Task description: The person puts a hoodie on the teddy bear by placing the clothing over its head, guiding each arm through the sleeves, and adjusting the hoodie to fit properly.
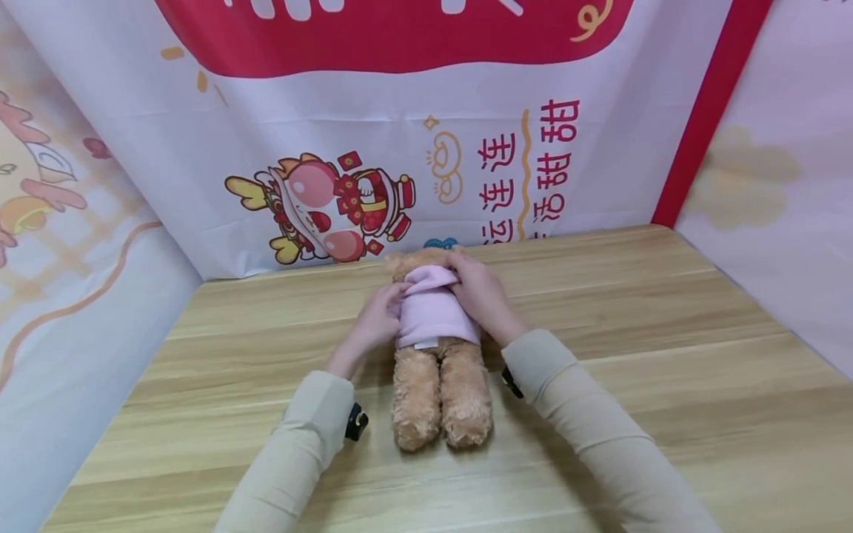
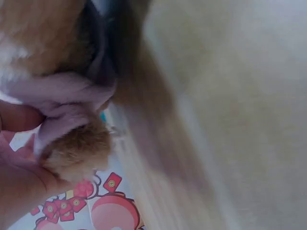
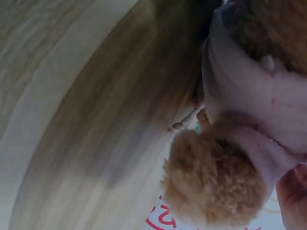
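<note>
A light-brown plush teddy bear lies on the wooden table with its legs toward me. It wears a lilac shirt, bunched near the neck, and a white tag shows at the hem. My left hand pinches the shirt on the left side; in the left wrist view its thumb presses the cloth beside a furry arm. On the right, my right hand holds the cloth by the shoulder, fingertips near the bear's head. The right wrist view shows another furry arm coming out of the sleeve.
The wooden table extends to both sides of the bear. Behind its far edge hangs a white and red printed cloth. Patterned cloth walls stand at the left and right. A small blue shape shows beyond the bear's head.
</note>
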`<action>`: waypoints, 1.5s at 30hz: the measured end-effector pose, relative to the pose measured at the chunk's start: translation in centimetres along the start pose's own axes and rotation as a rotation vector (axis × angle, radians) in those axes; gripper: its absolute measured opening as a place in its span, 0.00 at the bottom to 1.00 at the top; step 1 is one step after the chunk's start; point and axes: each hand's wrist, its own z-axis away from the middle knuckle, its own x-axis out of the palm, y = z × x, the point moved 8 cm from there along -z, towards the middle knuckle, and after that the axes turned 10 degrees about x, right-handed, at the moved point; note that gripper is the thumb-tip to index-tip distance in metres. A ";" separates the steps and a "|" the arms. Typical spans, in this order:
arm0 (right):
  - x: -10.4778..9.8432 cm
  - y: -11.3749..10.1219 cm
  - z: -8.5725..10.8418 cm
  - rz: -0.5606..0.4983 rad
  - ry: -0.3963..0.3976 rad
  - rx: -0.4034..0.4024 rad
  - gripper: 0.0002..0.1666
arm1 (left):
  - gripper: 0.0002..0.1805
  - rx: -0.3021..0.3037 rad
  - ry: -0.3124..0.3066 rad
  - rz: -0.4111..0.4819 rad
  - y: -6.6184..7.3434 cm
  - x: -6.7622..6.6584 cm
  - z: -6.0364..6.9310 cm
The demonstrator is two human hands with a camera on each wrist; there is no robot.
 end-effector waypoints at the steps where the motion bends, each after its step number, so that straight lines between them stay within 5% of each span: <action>1: -0.2 -0.1 0.1 -0.003 0.016 0.000 0.11 | 0.34 -0.018 0.011 -0.006 0.0 -0.2 0.0; 6: -1.1 -0.6 0.6 -0.026 0.077 -0.046 0.11 | 0.23 -0.097 0.061 -0.020 0.8 -0.9 -0.6; 15: -2.6 -2.2 1.9 -0.088 0.054 -0.226 0.05 | 0.23 0.046 0.076 -0.233 3.9 -0.6 -1.3; 19: -2.7 -2.3 2.8 -0.107 -0.051 -0.294 0.03 | 0.18 0.095 0.076 -0.327 4.2 -0.6 -0.9; 22: -2.9 -1.5 3.3 -0.140 -0.162 -0.276 0.11 | 0.17 0.106 0.048 -0.378 4.2 -0.6 -0.8; 27: -2.4 1.9 4.1 -0.173 -0.380 -0.114 0.36 | 0.20 0.010 -0.066 -0.388 2.9 -0.9 -0.5; 32: -0.5 4.3 5.1 -0.170 -0.546 -0.024 0.44 | 0.28 -0.066 -0.143 -0.331 2.4 -1.1 -0.1; 38: 0.0 4.5 4.5 -0.175 -0.403 -0.013 0.35 | 0.43 -0.052 -0.201 -0.358 3.2 -0.6 0.4; 45: -1.0 4.1 3.9 -0.164 -0.212 -0.037 0.29 | 0.51 -0.052 -0.197 -0.333 3.5 -0.9 0.7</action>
